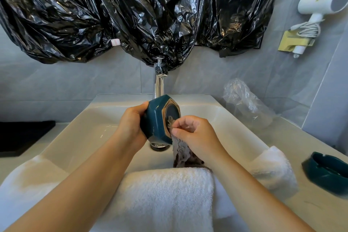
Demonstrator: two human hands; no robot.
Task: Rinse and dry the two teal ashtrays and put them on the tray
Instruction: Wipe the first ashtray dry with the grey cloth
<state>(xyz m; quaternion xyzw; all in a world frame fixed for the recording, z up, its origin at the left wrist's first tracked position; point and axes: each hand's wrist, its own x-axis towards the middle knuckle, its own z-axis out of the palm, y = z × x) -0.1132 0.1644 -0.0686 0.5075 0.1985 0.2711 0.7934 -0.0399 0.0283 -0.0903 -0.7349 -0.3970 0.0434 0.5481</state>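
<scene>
My left hand (pixel 131 124) grips a teal hexagonal ashtray (pixel 157 118) over the white sink (pixel 79 128), turned on its side so its tan-rimmed underside faces right. My right hand (pixel 195 135) pinches a grey-brown cloth (pixel 181 153) against that underside; the cloth hangs down into the basin. A second teal ashtray (pixel 327 173) sits upright on the counter at the far right. A black tray (pixel 22 135) lies on the counter at the far left.
A chrome faucet (pixel 159 83) stands behind the held ashtray, with the drain (pixel 158 146) below it. White towels (pixel 165 198) drape the sink's front edge and both sides. A crumpled clear plastic wrap (pixel 246 101) and a wall-mounted white hair dryer (pixel 320 2) are at the right. Black plastic (pixel 131 11) covers the mirror.
</scene>
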